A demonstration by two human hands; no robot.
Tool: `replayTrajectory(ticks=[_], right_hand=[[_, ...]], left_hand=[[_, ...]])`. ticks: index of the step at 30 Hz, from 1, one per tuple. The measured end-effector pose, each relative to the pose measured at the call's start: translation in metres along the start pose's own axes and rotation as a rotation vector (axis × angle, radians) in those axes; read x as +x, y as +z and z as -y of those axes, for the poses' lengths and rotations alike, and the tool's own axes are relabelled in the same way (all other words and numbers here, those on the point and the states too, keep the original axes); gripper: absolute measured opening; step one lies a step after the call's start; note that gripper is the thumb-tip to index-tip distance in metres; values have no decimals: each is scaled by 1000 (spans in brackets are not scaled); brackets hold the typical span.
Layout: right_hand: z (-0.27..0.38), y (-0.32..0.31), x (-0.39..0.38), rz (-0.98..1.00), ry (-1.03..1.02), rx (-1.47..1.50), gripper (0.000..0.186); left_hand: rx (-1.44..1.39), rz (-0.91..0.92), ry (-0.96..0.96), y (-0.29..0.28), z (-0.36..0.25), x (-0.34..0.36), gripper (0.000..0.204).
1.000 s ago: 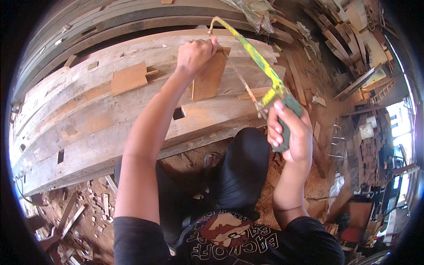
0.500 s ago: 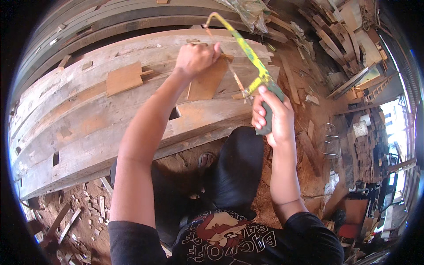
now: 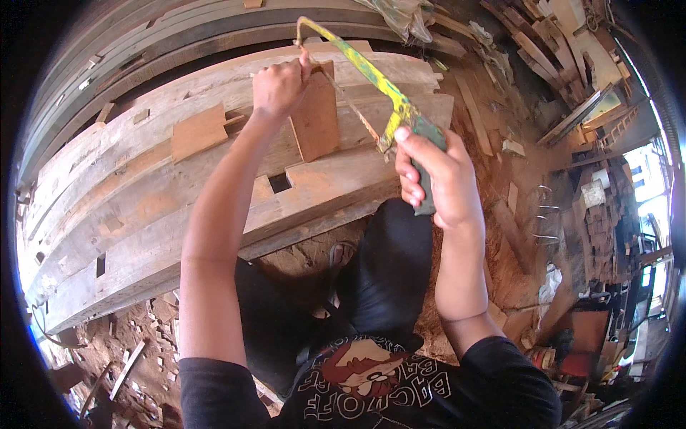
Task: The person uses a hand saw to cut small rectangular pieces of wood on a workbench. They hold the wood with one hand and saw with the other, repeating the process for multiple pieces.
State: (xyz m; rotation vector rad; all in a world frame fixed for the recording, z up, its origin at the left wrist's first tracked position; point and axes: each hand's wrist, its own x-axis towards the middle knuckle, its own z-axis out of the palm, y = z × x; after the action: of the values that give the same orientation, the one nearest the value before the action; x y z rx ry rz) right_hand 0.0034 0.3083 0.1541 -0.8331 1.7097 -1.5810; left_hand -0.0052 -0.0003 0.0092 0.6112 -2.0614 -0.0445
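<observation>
In the head view, my left hand (image 3: 278, 89) is closed on the top of an orange-brown board (image 3: 315, 130) over the long weathered timbers (image 3: 179, 207). My right hand (image 3: 437, 175) grips the green handle of a hacksaw (image 3: 364, 70), whose bowed frame is painted patchy yellow-green. Its thin rusty blade (image 3: 351, 107) runs diagonally beside my left fingers, across the board near its upper corner; whether it is cutting in is hard to tell. A second flat board piece (image 3: 196, 134) lies on the timbers to the left.
Stacked timbers (image 3: 179, 50) run behind. Plastic sheeting (image 3: 407, 18) lies at the back. Leaning offcuts (image 3: 543, 50) and a wood pile (image 3: 600, 236) fill the right, near metal bars (image 3: 544, 214). Wood scraps (image 3: 128, 368) litter the dirt floor lower left. My knee (image 3: 386, 257) is below the timber's edge.
Both hands have moved left, the right one also upward with the hacksaw. The board under my left hand appears shifted slightly left; my grips on both are kept.
</observation>
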Motion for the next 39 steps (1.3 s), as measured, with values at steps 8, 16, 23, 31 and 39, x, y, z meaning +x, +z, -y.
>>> replayTrajectory(ticks=[8,16,23,31,39], right_hand=[[5,-10,32,-30,13,-53,33],[-12,-7,-10,-146,31,128,24],[0,-3,-8,-61,-11,81,25],[-10,5,31,-133,-5,-22,29],[-9,2,-24,-150,55,73,25]], left_hand=[[-51,10,183,-4,-34,-2,55],[-30,-181,247,4,-39,-2,54],[7,-137,143,10,1,0,53],[-73,-48,341,3,-40,-6,52],[-24,-78,123,15,-22,5,57]])
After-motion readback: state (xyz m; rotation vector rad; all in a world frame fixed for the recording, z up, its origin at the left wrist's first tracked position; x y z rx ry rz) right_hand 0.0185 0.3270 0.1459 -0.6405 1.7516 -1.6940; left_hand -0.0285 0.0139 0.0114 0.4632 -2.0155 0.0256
